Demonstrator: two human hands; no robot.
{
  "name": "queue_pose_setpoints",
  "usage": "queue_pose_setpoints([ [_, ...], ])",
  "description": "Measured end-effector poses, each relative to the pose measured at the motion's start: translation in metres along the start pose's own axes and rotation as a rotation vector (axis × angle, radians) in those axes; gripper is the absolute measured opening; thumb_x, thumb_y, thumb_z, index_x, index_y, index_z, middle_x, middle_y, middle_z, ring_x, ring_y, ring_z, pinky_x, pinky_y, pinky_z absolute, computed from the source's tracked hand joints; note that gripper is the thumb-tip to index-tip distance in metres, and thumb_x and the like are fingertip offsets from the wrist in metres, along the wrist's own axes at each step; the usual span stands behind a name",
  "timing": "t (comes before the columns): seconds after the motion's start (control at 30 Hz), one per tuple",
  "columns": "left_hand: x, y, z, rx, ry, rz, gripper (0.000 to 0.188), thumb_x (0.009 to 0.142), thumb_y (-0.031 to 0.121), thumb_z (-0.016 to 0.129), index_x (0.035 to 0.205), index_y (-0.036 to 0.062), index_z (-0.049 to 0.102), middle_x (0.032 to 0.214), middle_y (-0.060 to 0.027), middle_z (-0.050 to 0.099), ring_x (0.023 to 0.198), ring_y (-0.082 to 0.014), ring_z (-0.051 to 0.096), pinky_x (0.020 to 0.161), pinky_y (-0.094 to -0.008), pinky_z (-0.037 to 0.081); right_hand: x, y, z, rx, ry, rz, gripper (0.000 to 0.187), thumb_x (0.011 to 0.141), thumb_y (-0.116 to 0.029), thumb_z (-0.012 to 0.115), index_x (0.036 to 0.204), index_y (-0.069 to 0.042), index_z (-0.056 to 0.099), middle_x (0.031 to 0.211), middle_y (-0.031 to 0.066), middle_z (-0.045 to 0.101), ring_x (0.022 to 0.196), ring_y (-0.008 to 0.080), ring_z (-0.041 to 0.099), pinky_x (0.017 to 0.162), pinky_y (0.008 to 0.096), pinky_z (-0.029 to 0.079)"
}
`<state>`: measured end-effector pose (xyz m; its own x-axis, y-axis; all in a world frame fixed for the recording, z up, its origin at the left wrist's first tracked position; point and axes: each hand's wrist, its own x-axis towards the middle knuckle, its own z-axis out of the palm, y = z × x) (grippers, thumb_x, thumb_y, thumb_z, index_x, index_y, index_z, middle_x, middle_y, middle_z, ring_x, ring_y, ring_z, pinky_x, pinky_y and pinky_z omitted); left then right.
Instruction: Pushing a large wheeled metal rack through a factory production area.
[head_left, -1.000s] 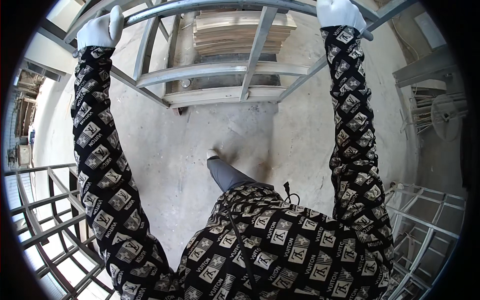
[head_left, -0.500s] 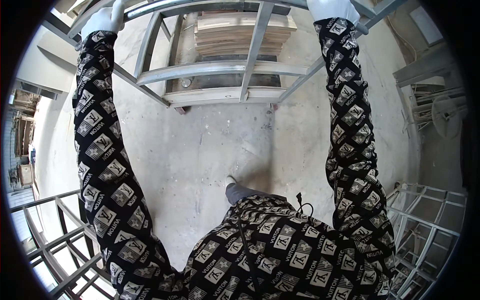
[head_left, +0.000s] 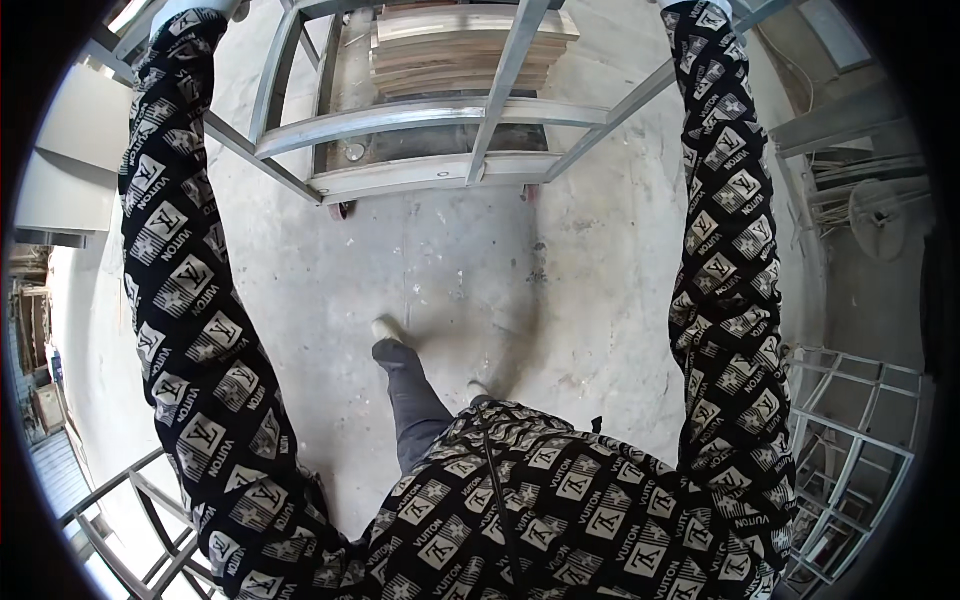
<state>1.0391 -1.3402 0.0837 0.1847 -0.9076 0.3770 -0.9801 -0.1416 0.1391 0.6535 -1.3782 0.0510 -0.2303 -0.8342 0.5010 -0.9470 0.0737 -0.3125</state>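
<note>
My left hand, in a white glove, is at the top left, mostly cut off by the picture's edge. My right hand, gloved the same way, reaches the top right and is cut off too. Both arms stretch forward to a large cart of grey metal bars, each hand closed at one side of its frame. The fingers are largely out of the picture now; the earlier frame shows them wrapped on the bars. Stacked wooden boards show through the cart's bars. A reddish caster sits under its near edge.
Pale concrete floor lies between me and the cart. Large white panels stand at the left. Metal-bar frames stand behind me at the lower left and lower right. Along the right wall are a round fan-like object and long strips.
One of my feet has stepped forward on the left. The cart and both hands sit higher in the picture, and the hands are more cut off. The surroundings have shifted.
</note>
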Motion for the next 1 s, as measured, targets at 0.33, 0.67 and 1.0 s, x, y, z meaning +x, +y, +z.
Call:
queue_pose_setpoints([
  [0.33,-0.014,0.014,-0.008,0.086,-0.008,0.162,0.057,0.087,0.048,0.035,0.083,0.0051,0.071,0.091,-0.0200,0.067,0.091,-0.0348,0.063,0.086,-0.0423,0.047,0.020,0.050,0.018,-0.013,-0.045,0.000,0.058,0.091,-0.054,0.040,0.077,-0.005,0.068,0.080,0.0208,0.066,0.085,0.0353,0.063,0.081,0.0413,0.045],
  [0.67,-0.010,0.017,-0.010,0.090,0.090,0.174,0.056,0.087,0.043,0.033,0.080,0.0026,0.070,0.088,-0.0216,0.067,0.089,-0.0345,0.064,0.085,-0.0422,0.048,0.046,0.053,0.022,0.053,0.056,0.033,0.060,0.088,-0.055,0.046,0.085,0.000,0.069,0.089,0.0243,0.065,0.094,0.0387,0.061,0.084,0.0429,0.045],
  [1.0,-0.010,0.023,0.001,0.128,0.090,0.185,0.057,0.088,0.047,0.033,0.075,0.0054,0.070,0.083,-0.0212,0.067,0.086,-0.0368,0.064,0.082,-0.0448,0.049,0.031,0.059,0.019,-0.163,0.100,0.018,0.054,0.091,-0.051,0.042,0.085,-0.005,0.070,0.087,0.0203,0.067,0.088,0.0367,0.063,0.080,0.0434,0.048],
])
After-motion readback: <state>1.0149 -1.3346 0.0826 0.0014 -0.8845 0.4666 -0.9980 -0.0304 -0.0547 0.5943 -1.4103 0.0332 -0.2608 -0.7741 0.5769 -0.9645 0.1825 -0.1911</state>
